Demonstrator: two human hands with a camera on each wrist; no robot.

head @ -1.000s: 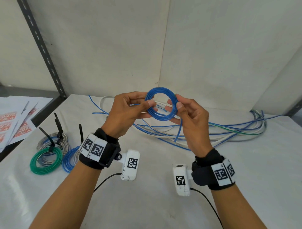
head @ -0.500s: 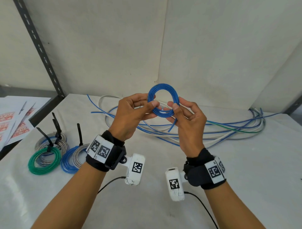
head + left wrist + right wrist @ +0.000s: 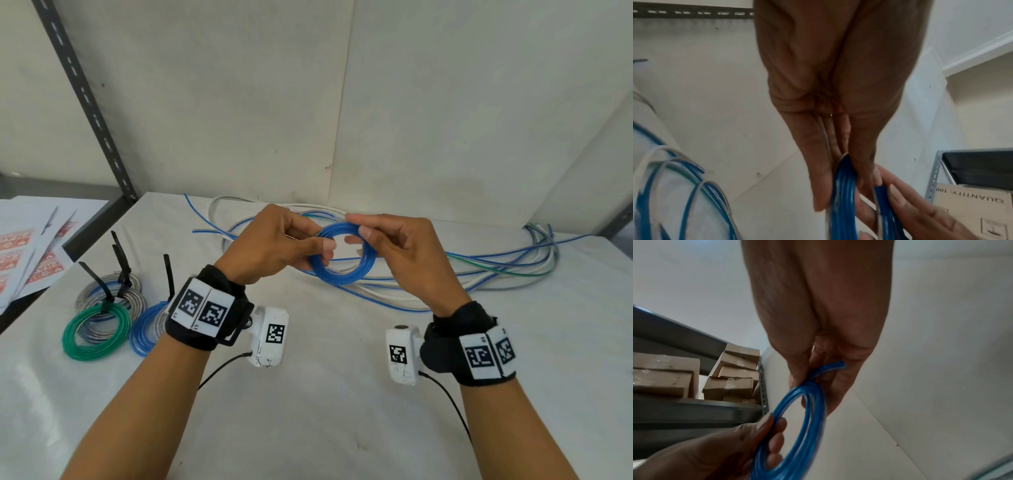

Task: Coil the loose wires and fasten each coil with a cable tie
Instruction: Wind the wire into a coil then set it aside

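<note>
While several wires are yet to be wound, a blue coil [image 3: 342, 255] is held above the surface [image 3: 325, 394] at the centre of the head view, pinched on its left side by the left hand [image 3: 270, 245] and on its upper right side by the right hand [image 3: 400, 250]. Both hands are thus closed round the same ring of wire; in the right wrist view a short free end [image 3: 830, 368] is seen lying against the right palm, so the winding of this coil is judged to be finished or nearly so. No cable tie is seen on this coil, and no spare tie can be made out anywhere in the pictures. At the lower left of the head view, finished work is laid out: a green coil [image 3: 97, 330], a grey coil [image 3: 109, 301] behind it and a blue-and-grey coil [image 3: 150, 325] beside them, with black cable ties [image 3: 120, 257] standing up from them. Behind the hands, from the middle to the right of the frame, a loose bundle of wires [image 3: 479, 274] in blue, white and green is spread on the surface, uncoiled. By this showing, roughly three or four coils are judged done, one is in hand and awaits its tie, and a good number of wires are left to be coiled and fastened.
</note>
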